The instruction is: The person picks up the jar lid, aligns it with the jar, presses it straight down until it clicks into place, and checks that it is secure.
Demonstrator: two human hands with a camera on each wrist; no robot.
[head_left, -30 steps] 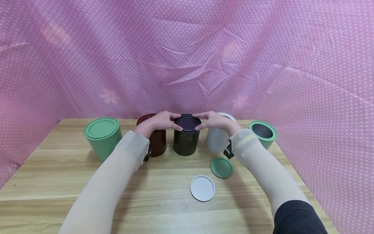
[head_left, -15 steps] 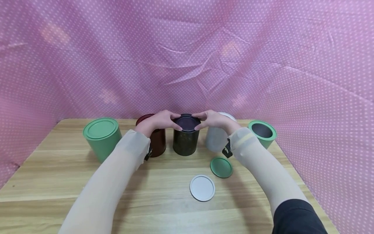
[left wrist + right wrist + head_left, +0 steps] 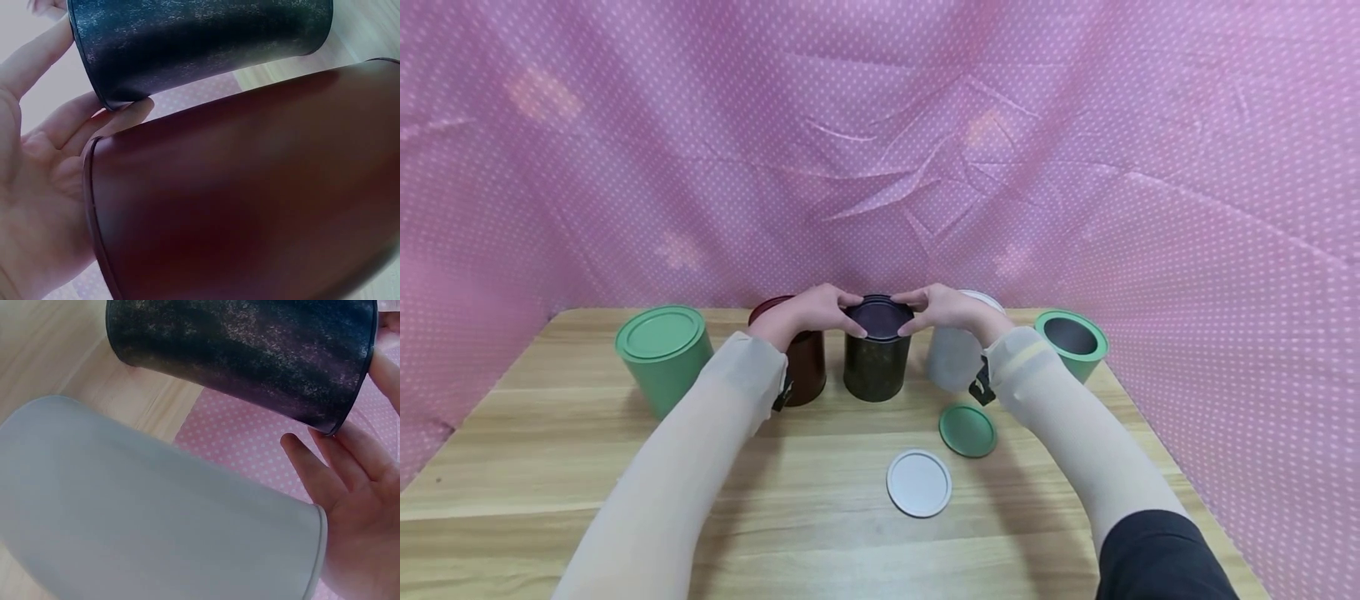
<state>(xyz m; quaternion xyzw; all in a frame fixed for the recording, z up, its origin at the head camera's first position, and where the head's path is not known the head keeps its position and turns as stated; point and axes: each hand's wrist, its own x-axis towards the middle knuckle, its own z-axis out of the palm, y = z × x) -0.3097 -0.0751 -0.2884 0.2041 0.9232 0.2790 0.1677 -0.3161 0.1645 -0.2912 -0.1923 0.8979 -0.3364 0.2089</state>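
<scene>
A black speckled can (image 3: 875, 371) stands upright at the middle back of the table, its dark lid (image 3: 880, 319) seated on top. My left hand (image 3: 808, 315) grips the lid's edge from the left, thumb at the front and fingers toward the back. From the right side, my right hand (image 3: 951, 311) holds the same edge in a mirrored way. Beneath my left hand is a dark red can (image 3: 244, 187), close to the palm in the left wrist view. A white can (image 3: 156, 512) stands under my right hand, partly hidden by it in the head view.
At the left stands a lidded green can (image 3: 666, 367). An uncovered green can (image 3: 1082, 362) is near the table's right edge. A green lid (image 3: 967, 431) and a white lid (image 3: 919, 483) lie flat in front. Pink dotted cloth (image 3: 880, 150) hangs behind and at both sides.
</scene>
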